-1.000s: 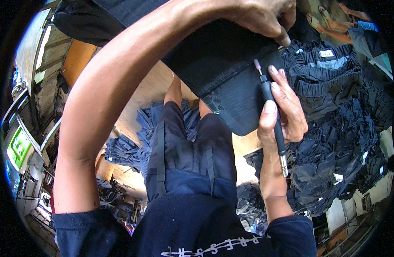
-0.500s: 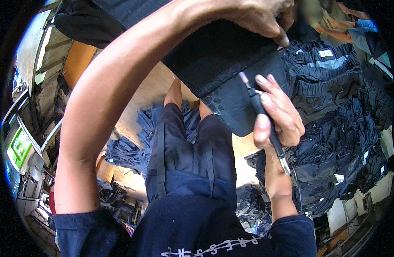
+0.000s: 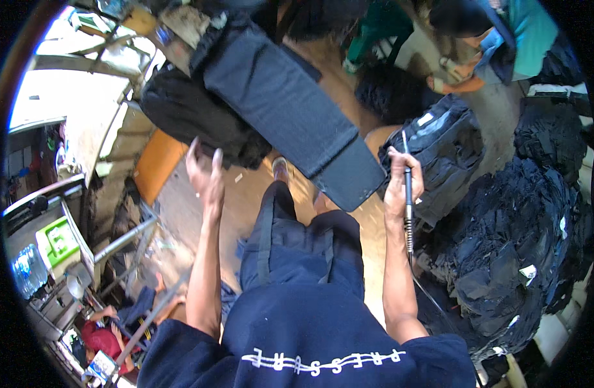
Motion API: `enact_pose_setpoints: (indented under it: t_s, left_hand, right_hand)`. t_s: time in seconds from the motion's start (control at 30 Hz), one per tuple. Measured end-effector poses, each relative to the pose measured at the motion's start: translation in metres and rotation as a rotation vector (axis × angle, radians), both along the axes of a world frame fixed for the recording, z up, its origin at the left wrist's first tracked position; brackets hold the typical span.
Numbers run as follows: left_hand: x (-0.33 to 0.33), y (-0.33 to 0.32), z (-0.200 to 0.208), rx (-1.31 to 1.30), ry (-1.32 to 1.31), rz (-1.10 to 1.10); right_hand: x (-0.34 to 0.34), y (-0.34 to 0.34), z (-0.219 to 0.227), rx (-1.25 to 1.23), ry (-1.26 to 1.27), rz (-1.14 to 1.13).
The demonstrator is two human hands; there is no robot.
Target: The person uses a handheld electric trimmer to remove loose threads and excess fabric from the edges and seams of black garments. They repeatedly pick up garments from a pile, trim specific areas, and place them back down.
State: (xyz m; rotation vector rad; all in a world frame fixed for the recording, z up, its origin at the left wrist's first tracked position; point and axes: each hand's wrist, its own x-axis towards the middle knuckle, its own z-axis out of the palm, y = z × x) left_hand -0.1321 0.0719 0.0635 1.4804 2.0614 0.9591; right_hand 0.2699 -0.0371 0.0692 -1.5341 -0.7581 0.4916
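My left hand is raised in the air left of the board, fingers spread and empty. In my right hand is a black corded pen-shaped tool, like a soldering iron, its thin tip pointing up and away; a coiled sleeve and cable trail down along my forearm. Between my hands, a long padded board covered in dark cloth slants from far left to near right, its rounded end close to my right hand. Bunched black cloth lies along the board's left side. Neither hand appears to touch the board.
A bundle of black garments stands right of the board. Beyond my right forearm rises a big heap of dark clothes. One person in teal is at far right, another in red at lower left. An orange panel leans at left.
My left hand has left the board's cloth and pulled back toward me on the left. My right hand still holds the tool, now more upright. The view has shifted, showing more of the board.
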Motion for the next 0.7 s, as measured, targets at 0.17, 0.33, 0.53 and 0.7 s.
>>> enact_pose_setpoints:
  t_s: [0.17,0.33,0.53,0.7]
  left_hand:
    - [-0.086,0.074,-0.003,0.073,-0.054,-0.084]
    - [-0.057,0.22,-0.025,0.052,0.025,-0.223]
    - [-0.074,0.293,-0.037,-0.147,-0.134,-0.443]
    - [-0.094,0.32,-0.051,-0.192,0.01,-0.564]
  right_hand:
    - [-0.014,0.064,0.015,-0.167,-0.372,0.122]
    - [-0.051,0.096,0.005,-0.198,-0.277,0.186]
    - [-0.046,0.055,0.001,-0.335,-0.297,0.119]
    - [-0.043,0.065,0.001,-0.314,-0.222,0.129]
